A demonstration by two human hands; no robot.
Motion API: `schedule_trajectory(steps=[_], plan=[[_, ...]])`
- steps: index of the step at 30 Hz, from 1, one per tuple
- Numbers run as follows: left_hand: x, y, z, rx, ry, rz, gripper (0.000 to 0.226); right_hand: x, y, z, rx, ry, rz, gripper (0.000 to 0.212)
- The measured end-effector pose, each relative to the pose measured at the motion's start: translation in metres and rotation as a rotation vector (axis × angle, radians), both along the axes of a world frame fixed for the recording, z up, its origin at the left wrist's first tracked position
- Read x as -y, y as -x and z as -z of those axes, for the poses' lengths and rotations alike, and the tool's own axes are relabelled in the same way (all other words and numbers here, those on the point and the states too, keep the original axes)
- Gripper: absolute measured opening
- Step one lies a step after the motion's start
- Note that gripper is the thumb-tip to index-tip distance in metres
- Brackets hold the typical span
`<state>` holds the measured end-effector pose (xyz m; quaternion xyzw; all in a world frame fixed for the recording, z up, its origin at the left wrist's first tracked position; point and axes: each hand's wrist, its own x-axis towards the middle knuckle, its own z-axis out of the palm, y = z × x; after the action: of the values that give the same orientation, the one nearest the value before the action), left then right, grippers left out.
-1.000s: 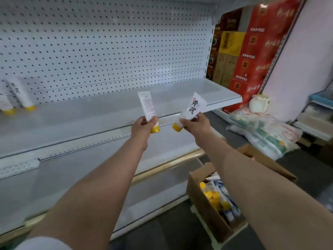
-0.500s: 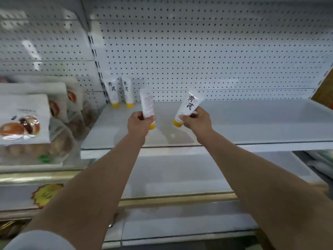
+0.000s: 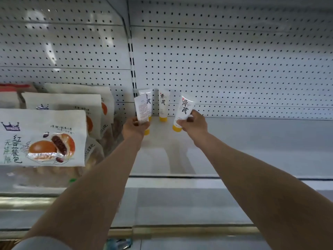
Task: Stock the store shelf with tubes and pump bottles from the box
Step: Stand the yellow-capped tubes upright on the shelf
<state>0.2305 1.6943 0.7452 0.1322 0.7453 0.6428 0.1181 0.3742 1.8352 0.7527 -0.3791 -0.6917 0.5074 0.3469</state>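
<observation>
While both arms reach forward over the white shelf (image 3: 252,141), each hand grips a white tube with a yellow cap, cap downward. The left hand (image 3: 134,128) curls round the left tube (image 3: 142,110), its printed back facing the camera. The right hand (image 3: 193,124) pinches the right tube (image 3: 185,110), tilted slightly right. Two standing tubes (image 3: 163,105) lean against the far pegboard (image 3: 234,69). Bread packages (image 3: 43,138) sit at the left.

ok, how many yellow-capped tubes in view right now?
4. Two stand against the pegboard: the back left tube, partly behind the left hand's tube, and the back right tube. The right hand's tube is the fourth. None visibly hidden.
</observation>
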Motion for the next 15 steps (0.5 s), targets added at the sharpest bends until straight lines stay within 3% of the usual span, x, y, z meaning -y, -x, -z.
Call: schedule_trajectory(steps=[15], plan=[[-0.03,0.049,0.031,-0.009,-0.063,0.067,0.039,-0.007,0.058,0.02,0.099,-0.021,0.029,0.037]])
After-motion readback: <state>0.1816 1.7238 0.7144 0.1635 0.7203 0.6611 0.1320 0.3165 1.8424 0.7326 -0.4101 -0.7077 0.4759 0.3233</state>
